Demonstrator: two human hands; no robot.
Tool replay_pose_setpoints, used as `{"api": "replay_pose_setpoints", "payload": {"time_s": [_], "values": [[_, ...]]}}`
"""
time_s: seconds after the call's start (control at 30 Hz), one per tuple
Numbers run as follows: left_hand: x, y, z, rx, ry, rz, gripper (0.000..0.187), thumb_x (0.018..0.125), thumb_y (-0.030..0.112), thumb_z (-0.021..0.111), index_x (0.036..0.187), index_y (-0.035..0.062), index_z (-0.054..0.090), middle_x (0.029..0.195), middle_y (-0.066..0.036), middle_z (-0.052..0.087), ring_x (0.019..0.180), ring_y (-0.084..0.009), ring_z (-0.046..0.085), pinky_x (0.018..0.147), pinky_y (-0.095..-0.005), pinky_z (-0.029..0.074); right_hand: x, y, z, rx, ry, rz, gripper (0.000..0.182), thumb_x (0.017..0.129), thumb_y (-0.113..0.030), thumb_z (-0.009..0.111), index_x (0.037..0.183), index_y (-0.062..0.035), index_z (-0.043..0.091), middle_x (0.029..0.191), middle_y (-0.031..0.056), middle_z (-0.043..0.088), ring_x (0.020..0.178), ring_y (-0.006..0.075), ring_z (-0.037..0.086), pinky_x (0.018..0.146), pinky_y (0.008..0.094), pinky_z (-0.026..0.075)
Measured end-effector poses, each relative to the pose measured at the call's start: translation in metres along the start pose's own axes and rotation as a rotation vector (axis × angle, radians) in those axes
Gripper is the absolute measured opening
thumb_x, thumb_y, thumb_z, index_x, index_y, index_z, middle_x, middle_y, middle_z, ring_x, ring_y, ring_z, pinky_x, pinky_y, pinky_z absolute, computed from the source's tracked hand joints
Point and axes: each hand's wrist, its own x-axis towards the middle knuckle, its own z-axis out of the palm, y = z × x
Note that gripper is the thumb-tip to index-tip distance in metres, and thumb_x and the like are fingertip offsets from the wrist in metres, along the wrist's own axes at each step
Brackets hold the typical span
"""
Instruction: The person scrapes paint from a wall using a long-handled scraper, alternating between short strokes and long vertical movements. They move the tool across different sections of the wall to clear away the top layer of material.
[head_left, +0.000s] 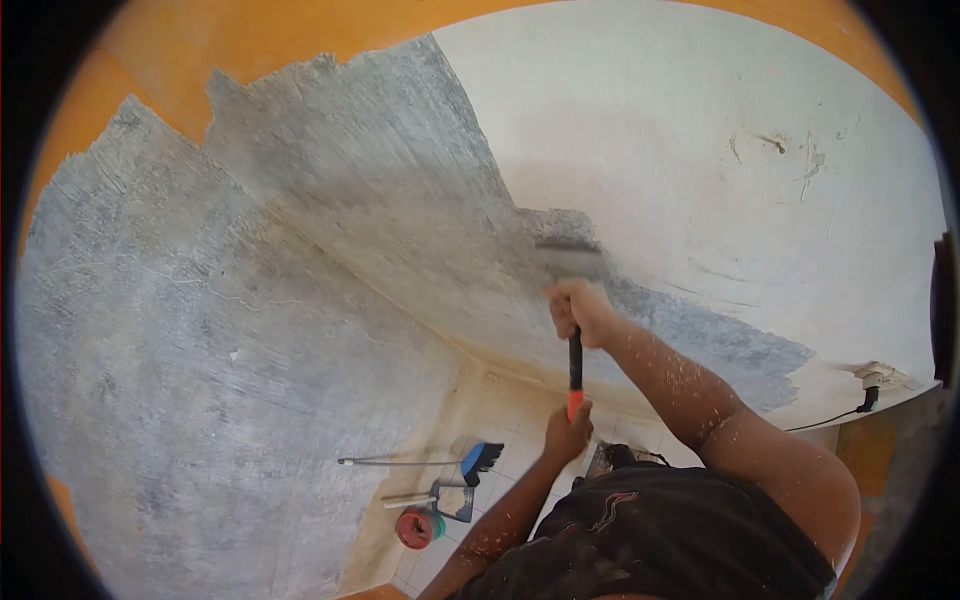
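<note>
A long-handled wall scraper [575,365] with a black and red handle is held in both hands. My right hand [582,308] is wrapped round the handle just behind the blade. Farther down, my left hand [568,432] is closed round the red end. The wide blade [570,260], smeared by motion, lies against the wall where the white paint [640,160] meets a bare grey patch [558,226]. Another stripped grey strip [715,330] runs to the right of the blade. Pale flakes stick to both forearms.
On the tiled floor [497,447] lie a blue broom [478,463], a dustpan [454,502] with debris and a red and green bucket [418,528]. A plug in a socket [873,376] trails a black cable at right. Stripped grey wall [230,380] fills the left side.
</note>
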Motion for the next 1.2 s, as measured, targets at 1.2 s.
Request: {"api": "replay_pose_setpoints", "payload": {"time_s": [1.2], "values": [[-0.013,0.031,0.005,-0.037,0.013,-0.144,0.035,0.087,0.039,0.053,0.072,0.0077,0.048,0.05,0.001,0.044,0.041,-0.0083,0.044,0.037,-0.0229,0.033,0.008,-0.001,-0.01,0.045,-0.034,0.063,0.036,0.078,-0.016,0.052,0.051,-0.0174,0.027,0.046,-0.0036,0.025,0.037,0.0104,0.021,0.038,0.0266,0.019]]}}
